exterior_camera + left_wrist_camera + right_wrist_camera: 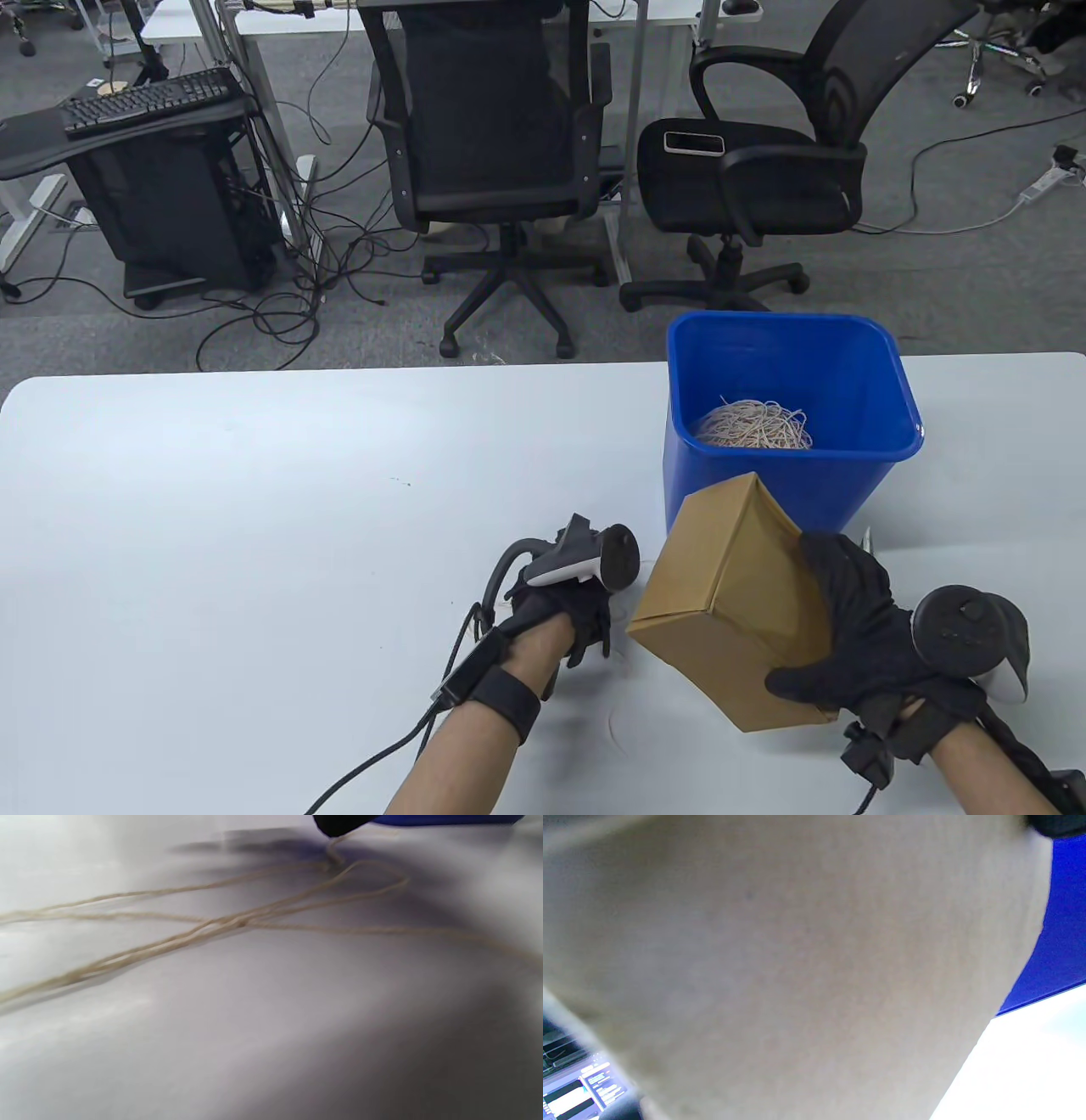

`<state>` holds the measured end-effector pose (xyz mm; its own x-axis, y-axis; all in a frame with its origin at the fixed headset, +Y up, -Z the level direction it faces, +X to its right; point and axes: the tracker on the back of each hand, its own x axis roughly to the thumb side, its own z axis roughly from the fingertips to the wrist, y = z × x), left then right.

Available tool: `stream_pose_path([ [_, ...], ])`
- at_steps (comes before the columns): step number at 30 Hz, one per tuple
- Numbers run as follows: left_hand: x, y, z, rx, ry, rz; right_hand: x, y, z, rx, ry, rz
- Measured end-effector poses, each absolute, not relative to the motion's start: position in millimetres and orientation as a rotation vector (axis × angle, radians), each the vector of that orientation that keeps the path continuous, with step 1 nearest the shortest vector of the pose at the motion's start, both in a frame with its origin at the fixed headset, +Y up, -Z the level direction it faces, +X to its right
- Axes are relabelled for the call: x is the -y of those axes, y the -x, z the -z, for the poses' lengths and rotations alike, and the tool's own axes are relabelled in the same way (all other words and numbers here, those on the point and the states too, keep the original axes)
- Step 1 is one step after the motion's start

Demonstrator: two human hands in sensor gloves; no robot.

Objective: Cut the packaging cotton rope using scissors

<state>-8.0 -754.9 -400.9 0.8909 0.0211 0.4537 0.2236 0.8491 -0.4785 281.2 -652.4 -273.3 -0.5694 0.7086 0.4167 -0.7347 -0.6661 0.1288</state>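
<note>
**Box lifted, rope loose on the bench**

Near the bench's (212, 509) front edge, the right hand (857, 632) grips a tilted cardboard box (721, 603), fingers curled round it. Beside it, the left hand (564, 607) pinches cotton rope (220, 923) strewn across the bench. Behind stands a blue bin (865, 399) holding tangled rope.

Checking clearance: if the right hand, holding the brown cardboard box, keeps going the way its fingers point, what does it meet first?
Likely the blue plastic bin, directly beyond the right hand and its brown cardboard box; the gap is hard to judge.
</note>
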Motion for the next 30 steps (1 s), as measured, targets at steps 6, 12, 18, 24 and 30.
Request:
stream_pose_path([
  [6, 741, 35, 403, 0.420, 0.526, 0.131, 654, -278, 273, 0.074, -0.562, -2.222],
  [12, 732, 79, 409, 0.372, 0.600, -0.140, 657, -273, 272, 0.072, -0.572, -2.203],
  [18, 726, 102, 411, 0.361, 0.437, -0.164, 659, -269, 275, 0.062, -0.573, -2.189],
  [24, 755, 82, 399, 0.453, 0.630, 0.157, 661, -263, 278, 0.048, -0.587, -2.181],
  [30, 752, 69, 392, 0.557, 0.370, 0.136, 663, -257, 278, 0.050, -0.595, -2.165],
])
